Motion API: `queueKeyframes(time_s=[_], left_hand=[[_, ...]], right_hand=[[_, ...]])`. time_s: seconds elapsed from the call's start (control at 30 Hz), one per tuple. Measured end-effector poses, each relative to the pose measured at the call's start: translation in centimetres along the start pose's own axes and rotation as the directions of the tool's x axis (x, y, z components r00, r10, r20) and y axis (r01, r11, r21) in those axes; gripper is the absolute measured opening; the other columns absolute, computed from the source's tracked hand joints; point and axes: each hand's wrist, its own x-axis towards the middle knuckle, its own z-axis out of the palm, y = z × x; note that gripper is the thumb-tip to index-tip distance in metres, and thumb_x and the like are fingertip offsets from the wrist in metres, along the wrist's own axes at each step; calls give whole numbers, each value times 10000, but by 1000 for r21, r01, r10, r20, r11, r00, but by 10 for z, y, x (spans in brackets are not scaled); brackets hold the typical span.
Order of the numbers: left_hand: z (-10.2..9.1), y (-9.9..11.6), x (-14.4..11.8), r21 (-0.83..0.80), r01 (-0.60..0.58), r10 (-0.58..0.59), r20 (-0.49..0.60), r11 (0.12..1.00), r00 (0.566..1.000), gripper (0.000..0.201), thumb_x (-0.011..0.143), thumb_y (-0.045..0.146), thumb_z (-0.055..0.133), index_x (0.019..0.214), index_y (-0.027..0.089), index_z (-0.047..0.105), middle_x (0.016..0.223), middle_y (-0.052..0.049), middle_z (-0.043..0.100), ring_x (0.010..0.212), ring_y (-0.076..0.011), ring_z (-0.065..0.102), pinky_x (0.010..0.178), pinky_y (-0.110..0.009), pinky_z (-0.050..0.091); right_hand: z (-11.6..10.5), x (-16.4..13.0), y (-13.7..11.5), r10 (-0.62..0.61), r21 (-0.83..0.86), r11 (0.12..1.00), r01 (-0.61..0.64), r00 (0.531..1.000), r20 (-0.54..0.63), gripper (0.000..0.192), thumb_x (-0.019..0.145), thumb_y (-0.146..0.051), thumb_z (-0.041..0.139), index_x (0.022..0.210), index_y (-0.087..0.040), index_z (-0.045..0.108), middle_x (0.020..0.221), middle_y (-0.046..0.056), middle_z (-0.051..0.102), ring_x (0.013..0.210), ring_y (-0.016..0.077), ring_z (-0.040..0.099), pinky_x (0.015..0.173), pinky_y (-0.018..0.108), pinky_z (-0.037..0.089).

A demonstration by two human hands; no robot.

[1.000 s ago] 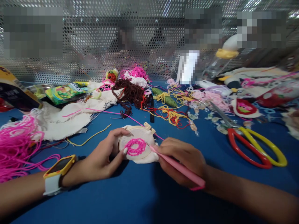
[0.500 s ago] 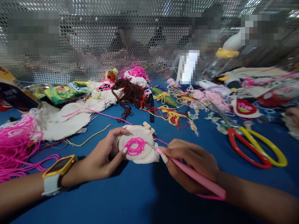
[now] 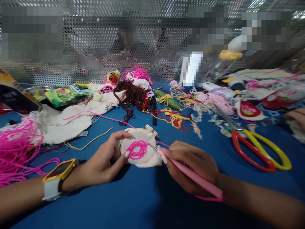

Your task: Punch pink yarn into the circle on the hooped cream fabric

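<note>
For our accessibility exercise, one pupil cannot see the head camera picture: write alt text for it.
A left hand steadies a small embroidery hoop bearing a pink stitched ring, while the right hand holds a pink punch needle with its tip at the fabric. Scissors and tangled yarn lie around on the blue table.

Bright, even overhead light; glare on the mesh wall (image 3: pixel 95 38), soft shadows under the hands. Edges bow outward, far background blurred and pixelated.

Craft workbench: yarn tangles (image 3: pixel 133 93), scissors (image 3: pixel 258 148)
</note>
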Motion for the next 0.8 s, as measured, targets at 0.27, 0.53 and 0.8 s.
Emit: queueKeyframes(time_s=[0.27, 0.53, 0.8], left_hand=[[0, 2, 2, -6, -12, 12, 2, 1000, 1000, 460, 884, 168, 487, 1303, 193, 301, 719, 17, 484, 477, -78, 364, 425, -188, 356], [-1, 1, 1, -5, -27, 27, -4, 1000, 1000, 464, 888, 174, 481, 1312, 202, 295, 797, -10, 542, 505, -83, 406, 467, -193, 391], [-1, 4, 1, 0, -52, 52, -2, 999, 999, 421, 877, 137, 477, 1263, 208, 326, 733, 27, 475, 482, -73, 354, 467, -185, 372]], right_hand=[[4, -12, 15, -18, -3, 1000, 18, 985, 172, 248, 864, -91, 485, 1095, -144, 555, 841, 61, 611, 744, 133, 555, 659, 258, 480], [0, -15, 17, -20, 33, 999, 13, 975, 221, 286, 883, -155, 501, 1167, -150, 540, 897, 73, 599, 787, 144, 551, 691, 260, 475], [7, -22, 29, -16, 80, 997, 6, 992, 124, 294, 840, -151, 580, 1130, -185, 548, 920, 60, 651, 812, 158, 592, 741, 291, 490]])
